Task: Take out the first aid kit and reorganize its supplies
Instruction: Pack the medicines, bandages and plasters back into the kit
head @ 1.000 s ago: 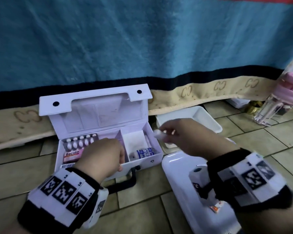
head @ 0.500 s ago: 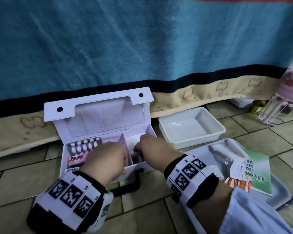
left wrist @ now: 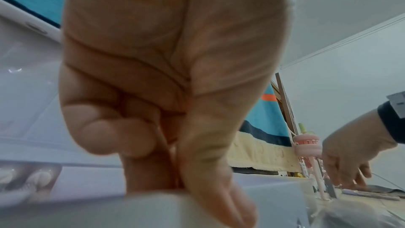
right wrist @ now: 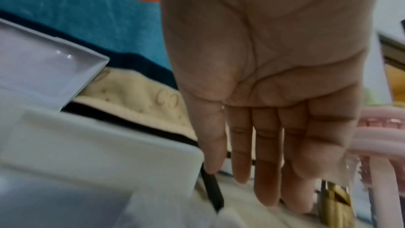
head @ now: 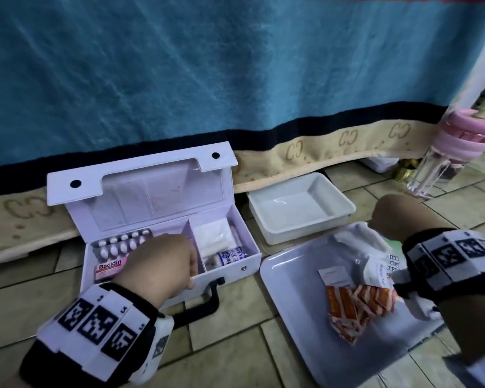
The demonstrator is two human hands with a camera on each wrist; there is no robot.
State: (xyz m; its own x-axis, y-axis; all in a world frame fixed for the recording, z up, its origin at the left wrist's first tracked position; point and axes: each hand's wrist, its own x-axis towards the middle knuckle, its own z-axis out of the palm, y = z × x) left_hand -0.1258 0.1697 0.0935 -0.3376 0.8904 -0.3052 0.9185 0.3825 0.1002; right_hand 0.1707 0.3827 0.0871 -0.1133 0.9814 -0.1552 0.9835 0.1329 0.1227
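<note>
The white first aid kit [head: 244,266] stands open on the tiled floor with its lid [head: 140,197] upright. A blister pack [head: 123,242] and a pink Bacidin box [head: 109,268] lie in its left compartment. In the right compartment are a white gauze pad [head: 216,239] and a small blue-labelled bottle [head: 230,256]. My left hand [head: 163,264] grips the kit's front wall, thumb [left wrist: 208,179] outside and fingers curled inside. My right hand [head: 398,217] hovers over the flat white tray [head: 289,289], fingers [right wrist: 269,162] straight and holding nothing. Orange sachets [head: 356,306] and white packets [head: 375,273] lie on that tray.
A deep white tub [head: 300,208] sits behind the tray against the blue blanket [head: 235,79] that hangs to the floor. A clear bottle with a pink lid [head: 437,163] stands at the far right. The kit's black handle [head: 205,303] lies on the tiles in front.
My right hand carried a small white item into the kit's right compartment, then pulled out and swung right over the tray. The left hand kept its hold on the kit.
</note>
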